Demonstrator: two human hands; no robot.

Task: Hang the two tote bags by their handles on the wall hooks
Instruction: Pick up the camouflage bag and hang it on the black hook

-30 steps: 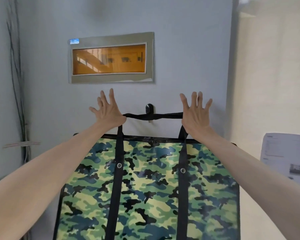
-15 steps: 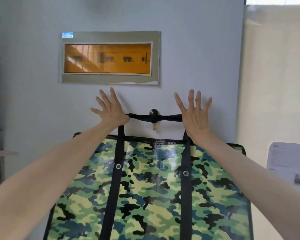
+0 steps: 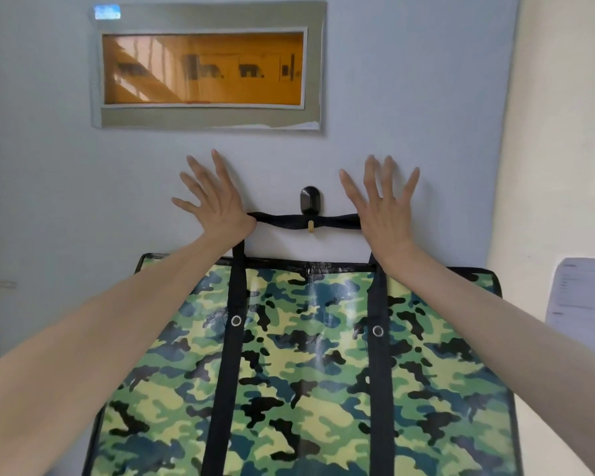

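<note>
A camouflage tote bag with black straps hangs flat against the pale blue wall. Its black handle runs taut across the small peg of a black wall hook. My left hand is at the handle's left end and my right hand at its right end. All fingers are spread upward against the wall. The thumbs are hidden, and the strap bends down at the heel of each hand, so both hands carry it. No second bag is in view.
A grey-framed panel with an orange window is on the wall above the hook. A cream wall adjoins on the right, with a printed sheet stuck to it.
The view has drawn closer to the wall. The handle has sunk from the middle of the hook down to its peg. Both hands keep the same spread pose at the handle's ends.
</note>
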